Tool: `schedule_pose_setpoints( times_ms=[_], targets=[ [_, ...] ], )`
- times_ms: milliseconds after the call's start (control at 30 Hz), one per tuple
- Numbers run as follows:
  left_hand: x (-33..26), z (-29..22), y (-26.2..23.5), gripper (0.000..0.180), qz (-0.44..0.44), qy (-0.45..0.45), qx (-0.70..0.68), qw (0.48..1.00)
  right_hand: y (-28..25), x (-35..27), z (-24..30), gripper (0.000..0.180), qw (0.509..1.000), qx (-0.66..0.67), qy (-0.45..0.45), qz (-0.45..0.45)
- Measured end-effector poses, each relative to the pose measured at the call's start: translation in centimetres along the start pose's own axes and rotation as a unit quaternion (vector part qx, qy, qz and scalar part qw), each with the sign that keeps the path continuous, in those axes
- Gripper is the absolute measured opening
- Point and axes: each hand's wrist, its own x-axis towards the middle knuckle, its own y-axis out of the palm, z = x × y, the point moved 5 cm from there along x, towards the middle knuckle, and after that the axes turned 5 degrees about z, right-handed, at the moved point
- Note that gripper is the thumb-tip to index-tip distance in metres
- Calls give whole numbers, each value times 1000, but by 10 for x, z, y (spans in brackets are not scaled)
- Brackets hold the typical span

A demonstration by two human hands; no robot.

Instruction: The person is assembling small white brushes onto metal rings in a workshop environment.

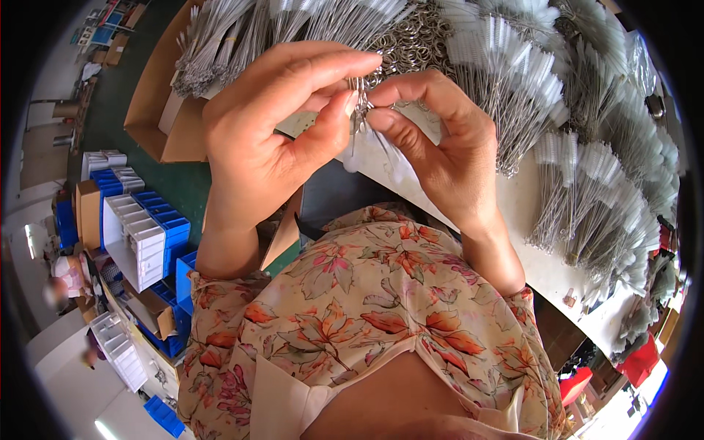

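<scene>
Raised in front of my chest, my left hand (268,132) pinches a few thin wire-stemmed brushes (361,110) between thumb and fingers. From the right, the thumb and forefinger of my right hand (451,150) close on the looped wire ends at the same spot. A small metal ring seems to be among these loops, but the fingers partly cover it. Just beyond my hands lies a heap of loose metal rings (418,45). White-bristled wire brushes in bundles (506,81) lie right of the rings, with more bundles (220,55) behind my left hand.
The white tabletop (539,257) runs from the far side down to the right, carrying many more brush bundles (598,198). A cardboard box (150,99) stands at the table's left end. Blue and white plastic bins (136,235) are stacked on the left. Another person (70,282) is far left.
</scene>
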Motion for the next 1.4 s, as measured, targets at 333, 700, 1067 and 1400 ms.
schedule_pose_setpoints(
  times_ms=[333, 700, 1067, 1400],
  targets=[
    [-3, 26, -1, 13, 116, -187, -126, 967, 3, -2, -2, 13, 988, 127, 84, 31],
    [-6, 16, -6, 19, 141, -46, 19, 989, 9, -2, -1, 11, 943, 251, 177, 124],
    [-26, 19, -34, 18, 122, -50, 15, 991, 39, -2, -1, 8, 930, 280, 174, 162],
    [-78, 50, -69, 19, -155, -168, -312, 922, 111, -4, -27, 15, 974, 168, 93, 119]
  ],
)
